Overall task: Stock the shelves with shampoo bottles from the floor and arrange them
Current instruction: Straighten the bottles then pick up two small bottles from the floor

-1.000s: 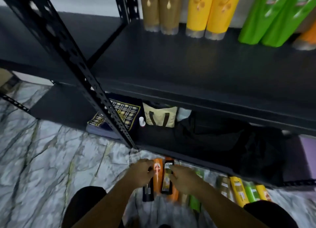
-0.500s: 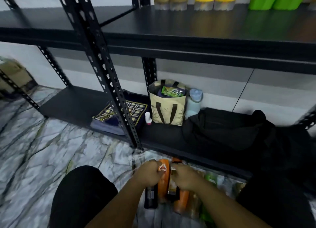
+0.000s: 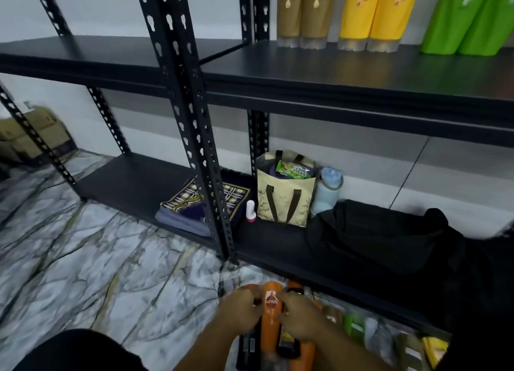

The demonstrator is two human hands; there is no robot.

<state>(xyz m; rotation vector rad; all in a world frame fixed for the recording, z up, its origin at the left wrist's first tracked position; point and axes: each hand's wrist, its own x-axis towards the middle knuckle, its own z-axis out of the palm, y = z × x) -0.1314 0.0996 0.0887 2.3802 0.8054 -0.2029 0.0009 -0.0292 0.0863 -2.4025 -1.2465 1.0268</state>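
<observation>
Both hands have sunk lower in view as the head lifts, showing more of the shelved bottles (image 3: pixel 383 15) high above the tote bag (image 3: pixel 283 201); that bag holds a green packet (image 3: pixel 294 171); well in front of the bag, the left hand (image 3: pixel 240 309) has its grip closed round a black bottle (image 3: pixel 247 345); the right hand (image 3: pixel 301 319) grips a dark-labelled bottle (image 3: pixel 286 344); an orange shampoo bottle (image 3: pixel 271 315) stands squeezed between them.

Left hand (image 3: pixel 239 311), right hand (image 3: pixel 301 319), forearms (image 3: pixel 194 355) bare; black trousers (image 3: pixel 78 351) on knee.
</observation>
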